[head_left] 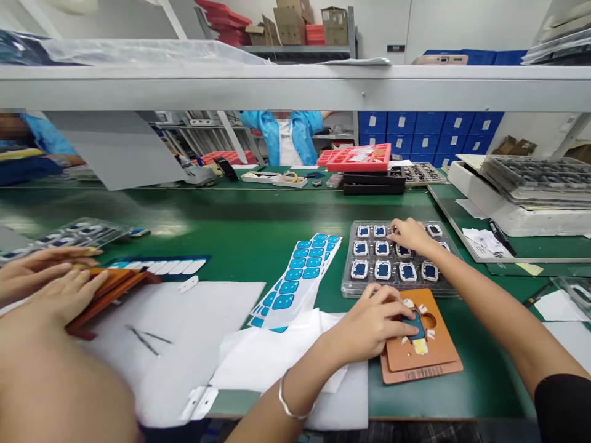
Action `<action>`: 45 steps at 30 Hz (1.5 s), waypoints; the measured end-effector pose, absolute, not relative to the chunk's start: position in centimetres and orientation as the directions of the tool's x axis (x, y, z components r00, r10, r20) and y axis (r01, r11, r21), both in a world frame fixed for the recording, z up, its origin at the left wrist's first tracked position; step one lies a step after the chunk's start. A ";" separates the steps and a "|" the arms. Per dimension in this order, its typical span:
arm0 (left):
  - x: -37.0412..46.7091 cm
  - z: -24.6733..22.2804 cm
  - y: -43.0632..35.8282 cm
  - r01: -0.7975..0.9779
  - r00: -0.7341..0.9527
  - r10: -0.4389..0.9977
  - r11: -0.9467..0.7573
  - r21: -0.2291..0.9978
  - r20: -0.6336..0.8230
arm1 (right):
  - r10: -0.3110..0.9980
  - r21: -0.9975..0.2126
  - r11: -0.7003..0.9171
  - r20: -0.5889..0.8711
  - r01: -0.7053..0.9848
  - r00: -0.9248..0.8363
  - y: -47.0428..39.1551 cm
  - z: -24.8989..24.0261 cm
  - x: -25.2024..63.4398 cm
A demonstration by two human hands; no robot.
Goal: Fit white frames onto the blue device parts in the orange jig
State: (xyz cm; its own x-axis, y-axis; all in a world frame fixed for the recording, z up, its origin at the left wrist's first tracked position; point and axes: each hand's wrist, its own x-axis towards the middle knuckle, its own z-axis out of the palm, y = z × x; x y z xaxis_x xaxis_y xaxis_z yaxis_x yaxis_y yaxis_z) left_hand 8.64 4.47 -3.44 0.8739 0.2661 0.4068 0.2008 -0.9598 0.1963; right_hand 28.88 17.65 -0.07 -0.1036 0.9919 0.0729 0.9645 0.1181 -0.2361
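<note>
My left hand (376, 321) curls over an orange fixture board (442, 341), its fingers closed on a small dark-blue plate (417, 325). Small white pieces and a yellowish square (420, 347) surround the plate, and a round recess (429, 320) lies to its right. Farther back, my right hand (410, 235) reaches over a clear plastic tray (347, 280) with fingertips pinched together in the far row. What they hold is hidden. White-framed blue square parts (381, 269) fill the tray's visible compartments.
Sheets of blue stickers (300, 271) lie left of the tray, partly over white foam and paper (272, 351). At left, another person's hands (69, 289) rest on an orange-brown fixture (111, 289) near tweezers (143, 338). A stacked white box (503, 203) stands at right.
</note>
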 end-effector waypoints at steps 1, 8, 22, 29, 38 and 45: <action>8.6 -3.4 4.5 0.201 0.874 0.270 -0.958 0.205 0.403 | 0.991 -0.294 0.126 0.085 0.947 -0.106 17.8 0.1 29.3; 8.6 -3.6 4.5 0.180 0.850 0.273 -0.954 0.238 0.451 | 0.970 -0.689 0.240 0.191 0.684 -0.149 13.2 1.4 32.2; 8.9 -3.7 4.1 0.211 0.822 0.270 -0.962 0.172 0.501 | 0.914 -0.735 0.349 0.130 0.581 -0.384 0.4 -1.2 34.3; 8.8 -3.7 4.1 0.209 0.826 0.275 -0.960 0.185 0.492 | 0.890 -0.636 0.454 0.293 0.624 -0.349 0.0 -1.4 34.3; 8.7 -3.2 3.8 0.264 0.768 0.379 -0.922 0.284 0.517 | 0.802 -0.439 0.577 0.465 0.689 -0.375 -1.0 -2.6 33.5; 8.8 -2.7 3.6 0.379 0.675 0.540 -0.838 0.393 0.502 | 0.743 -0.456 0.662 0.502 0.595 -0.442 -1.2 -3.2 32.5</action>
